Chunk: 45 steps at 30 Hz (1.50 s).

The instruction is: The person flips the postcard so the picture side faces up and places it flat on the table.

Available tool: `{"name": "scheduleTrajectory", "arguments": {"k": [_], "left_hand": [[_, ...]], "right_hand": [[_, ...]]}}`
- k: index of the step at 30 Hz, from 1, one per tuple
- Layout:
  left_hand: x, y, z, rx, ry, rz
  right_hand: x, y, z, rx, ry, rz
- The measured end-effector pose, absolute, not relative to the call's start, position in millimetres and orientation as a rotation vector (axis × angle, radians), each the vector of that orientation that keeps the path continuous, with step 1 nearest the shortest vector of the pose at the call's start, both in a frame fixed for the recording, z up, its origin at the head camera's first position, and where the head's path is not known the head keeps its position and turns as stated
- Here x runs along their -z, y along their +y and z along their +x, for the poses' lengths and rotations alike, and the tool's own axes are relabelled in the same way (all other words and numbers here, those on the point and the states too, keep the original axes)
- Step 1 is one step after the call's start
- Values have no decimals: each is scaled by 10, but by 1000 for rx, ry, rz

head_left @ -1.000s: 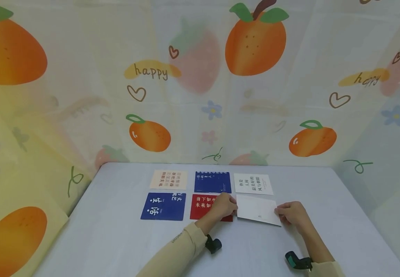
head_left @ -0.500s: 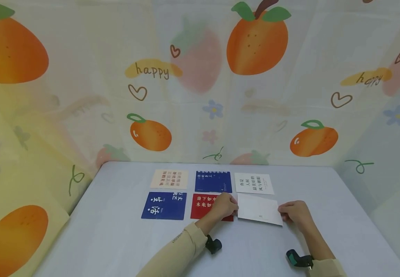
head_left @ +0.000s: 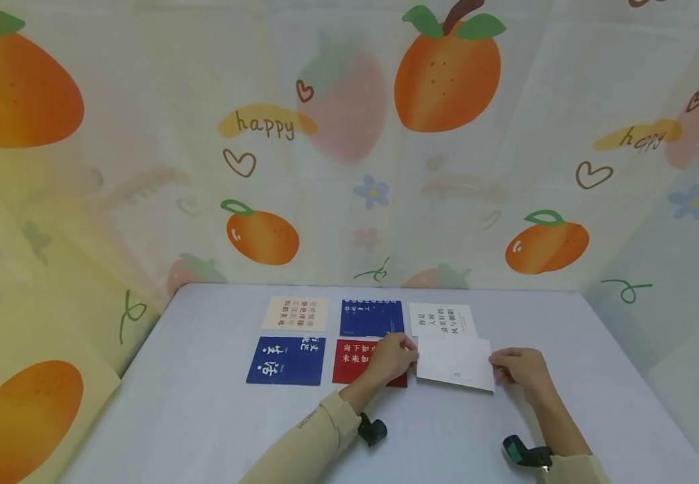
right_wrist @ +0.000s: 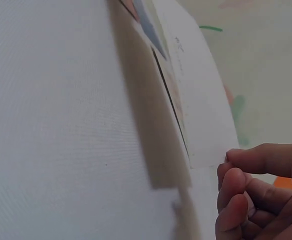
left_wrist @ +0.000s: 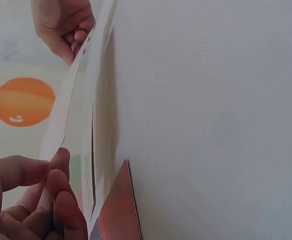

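Note:
A white card [head_left: 454,363] with a small faint mark near its lower edge is held between my two hands. My left hand [head_left: 393,356] pinches its left edge, partly covering a red card [head_left: 349,366] with white writing. My right hand [head_left: 521,370] pinches the right edge between thumb and fingers. Both wrist views show the white card [left_wrist: 61,107] raised off the table, tilted, with a shadow under it. Its far edge overlaps the lower part of another white card [head_left: 440,319] with dark writing.
Left of these lie a dark blue card [head_left: 372,319], a cream card [head_left: 295,314] and a second blue card [head_left: 285,361], all flat on the white tablecloth [head_left: 174,417]. A fruit-print curtain [head_left: 349,195] stands behind the table and along its sides.
Both hands have lifted the white card slightly, and its far edge now covers part of the written white card behind it. The other cards have stayed in place.

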<state>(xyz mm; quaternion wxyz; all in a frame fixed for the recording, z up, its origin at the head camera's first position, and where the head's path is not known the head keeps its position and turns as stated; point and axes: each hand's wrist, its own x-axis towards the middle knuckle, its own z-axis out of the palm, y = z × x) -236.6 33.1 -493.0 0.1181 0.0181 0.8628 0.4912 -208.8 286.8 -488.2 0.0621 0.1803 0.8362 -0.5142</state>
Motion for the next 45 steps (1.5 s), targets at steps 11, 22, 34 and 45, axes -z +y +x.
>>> {"name": "scheduleTrajectory", "arguments": {"k": [11, 22, 34, 45], "left_hand": [[4917, 301, -2367, -1541, 2528, 90], [4889, 281, -2368, -1601, 2519, 92], [4889, 268, -2368, -1678, 2442, 104], [4874, 260, -2373, -1763, 2369, 18]], "right_hand": [[4834, 2875, -2087, 1624, 2515, 535], [4773, 2843, -2066, 1749, 2464, 538], [4778, 2826, -2072, 1912, 2410, 535], [4761, 2867, -2056, 2079, 2221, 525]]}}
